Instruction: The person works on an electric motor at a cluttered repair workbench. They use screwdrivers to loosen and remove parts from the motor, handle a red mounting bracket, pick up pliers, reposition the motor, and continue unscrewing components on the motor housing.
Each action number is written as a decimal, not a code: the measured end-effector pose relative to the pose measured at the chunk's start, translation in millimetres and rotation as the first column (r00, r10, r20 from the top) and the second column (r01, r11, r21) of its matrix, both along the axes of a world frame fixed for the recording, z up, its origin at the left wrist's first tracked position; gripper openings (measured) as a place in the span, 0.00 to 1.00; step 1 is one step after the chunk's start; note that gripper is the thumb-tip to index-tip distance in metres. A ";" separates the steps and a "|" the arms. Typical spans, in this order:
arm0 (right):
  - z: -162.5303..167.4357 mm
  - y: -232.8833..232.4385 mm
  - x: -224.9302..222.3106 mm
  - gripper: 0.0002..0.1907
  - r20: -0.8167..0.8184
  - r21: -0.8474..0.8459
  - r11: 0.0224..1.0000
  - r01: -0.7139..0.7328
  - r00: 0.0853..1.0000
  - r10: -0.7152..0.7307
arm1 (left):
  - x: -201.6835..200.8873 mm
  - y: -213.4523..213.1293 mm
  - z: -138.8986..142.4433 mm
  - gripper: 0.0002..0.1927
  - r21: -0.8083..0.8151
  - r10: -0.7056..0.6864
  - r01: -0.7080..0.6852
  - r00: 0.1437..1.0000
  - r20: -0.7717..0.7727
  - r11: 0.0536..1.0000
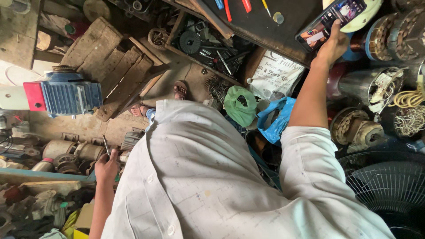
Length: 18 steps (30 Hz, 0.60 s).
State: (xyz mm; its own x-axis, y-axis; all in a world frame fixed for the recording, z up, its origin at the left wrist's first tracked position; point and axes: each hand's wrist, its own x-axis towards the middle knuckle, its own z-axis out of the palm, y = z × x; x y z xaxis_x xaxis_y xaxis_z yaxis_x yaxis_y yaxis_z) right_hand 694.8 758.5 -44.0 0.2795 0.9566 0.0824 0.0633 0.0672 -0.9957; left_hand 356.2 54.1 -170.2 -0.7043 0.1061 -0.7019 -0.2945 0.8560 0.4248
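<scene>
Fingers of my right hand [333, 44] wrap the lower edge of a smartphone [330, 21], thumb along its side, screen lit and facing up at me. The phone hangs over the dark workbench [265, 31], near its right end, beside a pale round cap [369, 17] and just left of a row of motor stators [394, 35] with copper windings. My arm runs up from the short pale sleeve straight to it.

Down at my other side, my left hand [106, 167] pinches a thin metal rod [106, 145] between thumb and fingers; the rod sticks up past my fingertips, slightly tilted. The hand hangs close beside my hip, over a heap of grey motor housings [71, 155] on the floor.

Between both arms my pale, stained shirt [208, 177] fills the middle. Beyond it I see my sandalled foot [179, 90] on the dirt floor. Near it stands a wooden tray of dark metal parts [208, 48]. A blue motor with a red end cover [62, 97] lies to the left, next to stacked wooden planks [115, 71]. A green plastic bag [240, 105], a blue plastic bag [276, 117] and a white printed bag [274, 77] sit below the bench edge. A wire fan guard [389, 186] lies at my right. Red and blue tool handles [230, 6] rest on the bench top.
</scene>
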 end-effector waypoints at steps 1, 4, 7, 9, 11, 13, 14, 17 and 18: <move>0.0 1.3 0.8 0.21 -0.018 -0.036 0.999 0.010 1.000 -0.010 | -2.5 2.1 -0.3 0.28 -0.018 -0.063 0.062 0.996 -0.063 0.998; 2.2 1.7 7.5 0.24 0.025 0.019 1.000 -0.017 1.000 0.016 | -6.3 6.2 -0.7 0.24 -0.035 0.003 -0.002 0.999 0.043 0.999; 3.0 -6.0 14.7 0.24 -0.106 0.088 0.980 0.178 0.980 -0.168 | -5.1 8.0 -1.7 0.22 0.133 0.081 -0.084 0.996 0.027 0.988; 2.0 -19.7 8.9 0.22 -0.025 0.236 0.933 0.272 0.961 -0.274 | -2.8 7.9 -1.7 0.21 0.173 0.122 -0.139 0.987 0.102 0.975; -3.0 -37.8 -9.5 0.18 0.018 0.255 0.957 0.136 0.989 -0.146 | -0.7 7.1 -0.2 0.21 0.183 0.091 -0.106 0.992 0.090 0.977; -12.5 -56.1 -41.7 0.15 0.019 0.189 0.978 -0.087 0.996 0.085 | 1.1 7.0 3.1 0.21 0.154 -0.012 0.013 1.000 -0.009 0.988; -16.8 -62.7 -60.4 0.13 0.107 0.213 0.946 -0.245 0.968 0.226 | 1.1 7.1 5.7 0.21 0.075 -0.036 0.035 0.999 0.016 0.997; -22.7 -69.2 -116.1 0.11 0.321 0.188 0.794 -0.578 0.800 0.507 | -1.1 6.2 17.1 0.23 -0.051 -0.037 0.041 0.997 0.068 0.998; -21.1 -66.7 -131.7 0.10 0.360 0.157 0.773 -0.614 0.765 0.534 | -3.2 5.6 21.4 0.23 -0.017 0.000 0.002 0.998 0.064 1.000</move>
